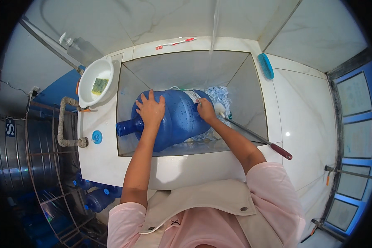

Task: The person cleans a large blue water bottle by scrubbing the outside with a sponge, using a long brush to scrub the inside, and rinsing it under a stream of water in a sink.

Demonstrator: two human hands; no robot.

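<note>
A large blue water jug [179,118] lies on its side in a grey-walled sink [186,70], its neck pointing left. Wet drops dot its surface. My left hand [152,110] rests on the jug near its shoulder, fingers spread. Close to the jug's base, my right hand [205,110] is closed in a pinch on a thin metal tool [199,100], mostly hidden by the fingers. Its tip is at a whitish label [192,96] on the jug. Behind the base sits a bundle of pale blue and white strands [219,97], partly covered by the jug.
A long-handled brush [252,133] leans over the sink's right front corner. Around the rim are a toothbrush [175,44], a blue scrub brush [265,66], a white basin [86,89] with a sponge [99,86], and a blue cap [96,137]. Pipes [64,124] and more jugs [99,199] stand left.
</note>
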